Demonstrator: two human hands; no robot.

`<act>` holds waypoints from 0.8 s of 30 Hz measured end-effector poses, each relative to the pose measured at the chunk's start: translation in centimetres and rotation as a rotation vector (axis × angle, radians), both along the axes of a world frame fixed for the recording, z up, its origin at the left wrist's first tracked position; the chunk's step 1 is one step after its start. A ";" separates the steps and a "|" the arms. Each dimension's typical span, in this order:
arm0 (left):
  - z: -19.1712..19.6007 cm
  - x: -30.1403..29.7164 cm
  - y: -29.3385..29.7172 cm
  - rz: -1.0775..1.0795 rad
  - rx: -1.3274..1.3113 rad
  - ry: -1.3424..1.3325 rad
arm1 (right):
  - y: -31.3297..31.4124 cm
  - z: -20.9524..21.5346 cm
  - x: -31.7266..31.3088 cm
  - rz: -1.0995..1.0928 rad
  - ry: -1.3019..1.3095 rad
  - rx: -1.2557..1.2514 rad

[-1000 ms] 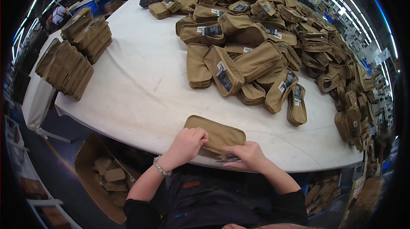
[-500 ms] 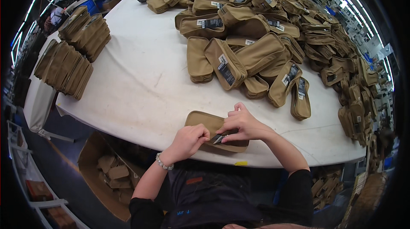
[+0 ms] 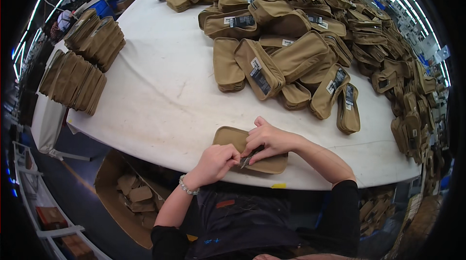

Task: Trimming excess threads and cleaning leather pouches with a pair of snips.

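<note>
A tan zip pouch (image 3: 272,164) lies flat at the table's near edge, in front of me. Above its left part my left hand (image 3: 215,161) is closed in a pinch; what its fingertips hold, if anything, is too small to make out. My right hand (image 3: 270,140) rests over the pouch's middle, gripping small metal thread snips (image 3: 245,162). Their blades point down and left beside the left fingertips. Fingers partly hide the snips and the pouch's centre.
A big heap of tan pouches (image 3: 301,61), several with dark labels, covers the far and right side of the white table (image 3: 155,90). Stacked pouches (image 3: 73,83) stand at the left edge. Below left, a cardboard box (image 3: 114,202) holds more tan pieces.
My right hand has shifted slightly left, bringing the snips closer to the left fingertips; their blades now point more steeply down. The left hand keeps its pinch. The whole view has shifted slightly.
</note>
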State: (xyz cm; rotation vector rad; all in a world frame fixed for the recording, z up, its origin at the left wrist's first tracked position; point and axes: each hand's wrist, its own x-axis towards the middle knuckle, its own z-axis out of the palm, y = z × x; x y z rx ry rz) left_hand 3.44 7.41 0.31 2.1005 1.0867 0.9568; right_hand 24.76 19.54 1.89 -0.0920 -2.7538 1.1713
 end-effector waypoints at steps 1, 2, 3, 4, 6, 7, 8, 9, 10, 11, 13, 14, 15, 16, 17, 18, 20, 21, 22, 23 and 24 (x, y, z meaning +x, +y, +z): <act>0.0 -0.1 0.0 0.002 0.000 -0.006 | 0.1 -0.2 0.0 0.014 0.007 -0.021; -0.1 -0.1 0.1 0.004 0.000 -0.012 | 0.2 -0.3 0.0 0.013 0.009 -0.023; -0.1 0.0 0.2 0.003 -0.001 -0.011 | 0.3 -0.4 0.1 0.021 -0.014 -0.053; -0.1 0.0 0.1 -0.005 -0.006 -0.015 | 0.3 -0.4 0.0 0.030 -0.035 -0.083; -0.1 -0.1 0.0 -0.011 -0.011 -0.015 | 0.5 -0.7 0.0 0.053 -0.059 -0.086; -0.1 -0.2 0.0 -0.010 -0.030 -0.027 | 0.6 -0.8 0.0 0.074 -0.087 -0.090; -0.1 -0.2 -0.1 -0.008 -0.048 -0.038 | 0.6 -0.8 0.0 0.074 -0.084 -0.090; 0.1 -0.4 -0.4 -0.008 -0.048 -0.035 | 0.6 -0.7 0.1 0.073 -0.073 -0.121; 0.5 -0.7 -0.7 -0.036 -0.099 -0.050 | 0.7 -0.7 0.1 0.072 -0.063 -0.152; 1.0 -0.9 -1.1 -0.063 -0.150 -0.065 | 0.8 -0.7 0.3 0.072 -0.061 -0.152; 2.1 -1.0 -2.7 -0.147 -0.105 -0.038 | 1.0 -0.5 0.9 0.008 -0.016 -0.251; 2.7 -0.9 -3.5 -0.231 -0.061 -0.014 | 1.2 -0.4 1.3 0.004 -0.015 -0.252; 3.2 -0.5 -4.2 -0.279 -0.068 0.028 | 1.5 -0.3 1.9 -0.079 -0.001 -0.243; 3.6 -0.3 -4.8 -0.303 -0.047 0.089 | 1.8 -0.3 2.3 -0.152 0.017 -0.233; 3.6 -0.1 -5.2 -0.329 -0.028 0.150 | 2.0 -0.4 2.7 -0.149 0.020 -0.235; 3.2 0.2 -5.6 -0.327 -0.031 0.153 | 2.1 -0.6 3.1 -0.240 0.061 -0.294; 2.0 0.3 -6.7 -0.287 0.006 0.268 | 1.7 0.3 3.7 -0.393 0.060 -0.278; 1.4 0.3 -7.0 -0.284 0.013 0.267 | 1.6 0.5 3.9 -0.391 0.060 -0.271; 0.9 0.5 -7.0 -0.255 0.011 0.268 | 1.5 0.3 4.3 -0.438 0.100 -0.389; 0.7 0.6 -6.9 -0.227 0.010 0.268 | 1.5 0.2 4.6 -0.485 0.140 -0.506; 0.7 0.5 -6.9 -0.230 0.011 0.267 | 1.4 0.5 5.0 -0.498 0.122 -0.466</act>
